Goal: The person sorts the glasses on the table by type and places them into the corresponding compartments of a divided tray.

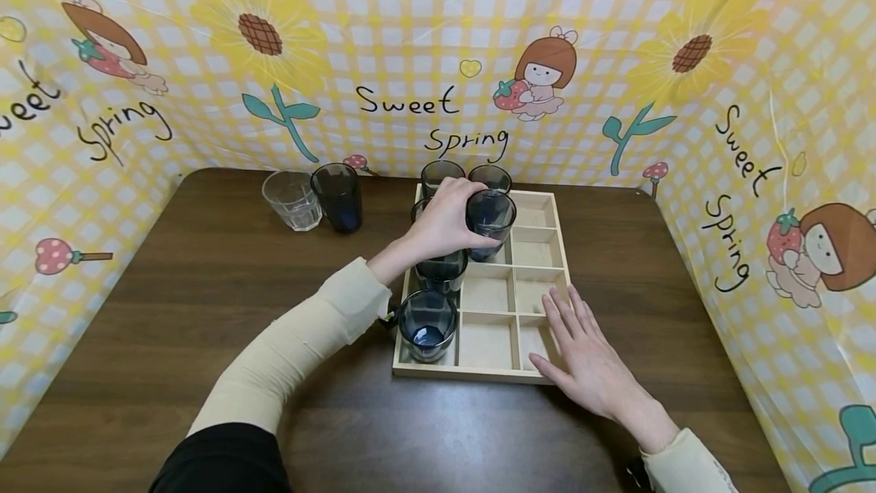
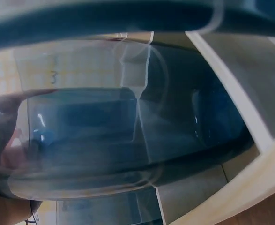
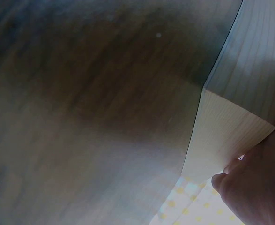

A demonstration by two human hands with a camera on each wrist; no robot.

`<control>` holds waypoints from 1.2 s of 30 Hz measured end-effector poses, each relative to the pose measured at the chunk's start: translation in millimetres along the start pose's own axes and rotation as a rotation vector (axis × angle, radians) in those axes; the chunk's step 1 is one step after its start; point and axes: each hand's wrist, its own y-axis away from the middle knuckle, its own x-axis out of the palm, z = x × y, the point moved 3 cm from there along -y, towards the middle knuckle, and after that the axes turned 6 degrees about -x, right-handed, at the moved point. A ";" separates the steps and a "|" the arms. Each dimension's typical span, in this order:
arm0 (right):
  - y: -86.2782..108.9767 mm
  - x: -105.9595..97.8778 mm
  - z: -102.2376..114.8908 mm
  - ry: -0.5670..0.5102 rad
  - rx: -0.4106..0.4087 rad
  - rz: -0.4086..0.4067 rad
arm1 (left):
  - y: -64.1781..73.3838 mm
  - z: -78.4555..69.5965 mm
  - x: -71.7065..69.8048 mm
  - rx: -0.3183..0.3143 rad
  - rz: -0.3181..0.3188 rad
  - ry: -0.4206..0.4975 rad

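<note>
Head view: the left hand (image 1: 448,223) grips a dark glass (image 1: 490,211) at the tray (image 1: 472,374), toward the desk's (image 1: 171,318) far edge; the right hand (image 1: 591,364) rests straight-fingered on the tray's right edge. Left wrist: the dark glass, close up. Right wrist: the hand beside a tray corner.

On the table (image 1: 150,326) sits a box (image 1: 487,341), glasses (image 1: 427,326) in its left column, two more glasses (image 1: 337,200) left of it, a cloth (image 1: 404,21) behind it.

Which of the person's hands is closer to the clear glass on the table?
Left. The left hand grips a dark glass at the tray, to the right of the clear glass; the right hand is farther off, at the tray's near right corner.
</note>
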 end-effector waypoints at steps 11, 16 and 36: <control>-0.4 -1.2 1.9 0.007 -0.027 -0.047 | 0.7 -5.6 -1.6 -0.006 -0.011 -0.136; -0.2 -1.1 1.0 0.002 -0.016 -0.036 | 0.3 -6.3 -0.7 -0.021 -0.004 -0.156; -1.1 -0.6 0.5 -0.018 0.017 0.039 | 0.3 -3.6 3.5 -0.065 0.093 -0.162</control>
